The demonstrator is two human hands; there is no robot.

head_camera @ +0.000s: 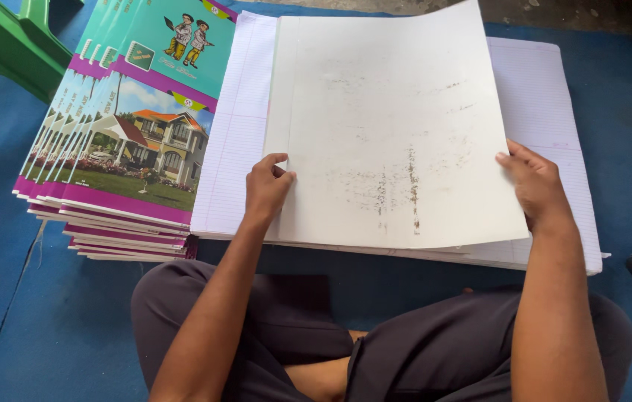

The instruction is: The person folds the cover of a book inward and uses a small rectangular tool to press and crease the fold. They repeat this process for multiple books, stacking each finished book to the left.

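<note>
**Both hands on a big white sheet, notebooks stacked off to the side**

So the person sat cross-legged on a blue floor (3, 313), dark trousers (286, 327) filling the bottom of the view. The left hand (267, 186) gripped the left edge of a big white sheet (394, 126), thumb on top and fingers curled round it. The right hand (533, 182) held the right edge the same way, thumb lying on the face and the rest tucked behind. The sheet had smudgy grey-brown marks on it and sat a bit lifted and tilted over a pile of ruled paper (230, 149), which spread flat on the floor right in front of the knees and stuck out past the sheet on both sides.

Just left of the pile, touching it, was a stack of notebooks (133, 149) with teal and purple covers showing a house picture, fanned out a little. A green plastic stool leg (3, 45) poked in at the top-left corner, well apart from the hands.
</note>
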